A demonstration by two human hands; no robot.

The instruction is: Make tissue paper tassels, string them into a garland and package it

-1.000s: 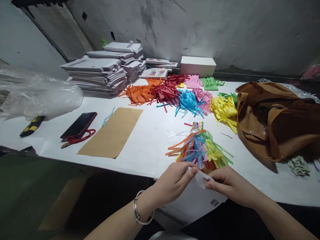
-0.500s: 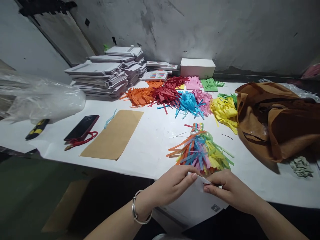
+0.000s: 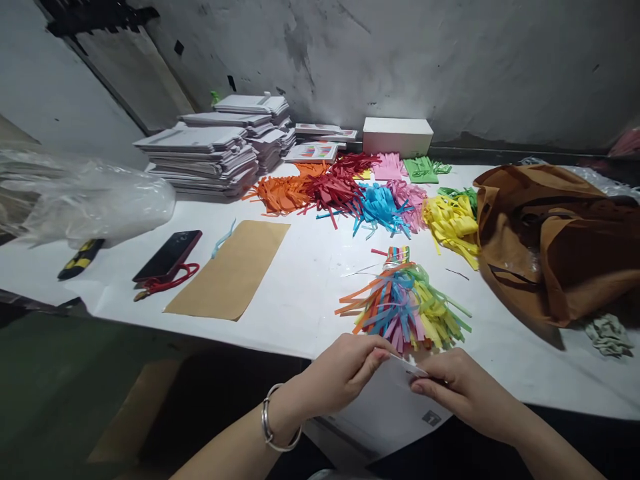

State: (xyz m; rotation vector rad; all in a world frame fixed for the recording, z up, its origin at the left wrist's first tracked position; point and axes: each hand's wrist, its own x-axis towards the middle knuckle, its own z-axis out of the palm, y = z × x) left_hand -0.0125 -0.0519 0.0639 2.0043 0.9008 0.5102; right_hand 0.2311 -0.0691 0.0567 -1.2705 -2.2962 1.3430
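At the table's front edge my left hand (image 3: 350, 367), with a silver bangle at the wrist, pinches the upper edge of a flat white carton (image 3: 395, 417). The carton hangs tilted below the table top and bears a small grey square mark. My right hand (image 3: 457, 387) is closed on the same edge, a short way to the right, thumb towards me. Just beyond both hands lies a multicoloured paper tassel (image 3: 400, 300), its strips fanned towards me and its bound top pointing away. The fingers behind the carton are partly hidden.
Stacks of flat white cartons (image 3: 200, 160) and a white box (image 3: 397, 136) stand by the wall. Before them lie coloured fringe bundles (image 3: 335, 190). A brown bag (image 3: 550, 233) is at right; brown paper (image 3: 230, 270), a phone (image 3: 167, 257), a cutter (image 3: 81, 259) and plastic wrapping (image 3: 100, 200) are left.
My hands still grip the carton's edge. The right hand has shifted slightly down and right, and the edge between the hands lies a little lower. The view has moved slightly.
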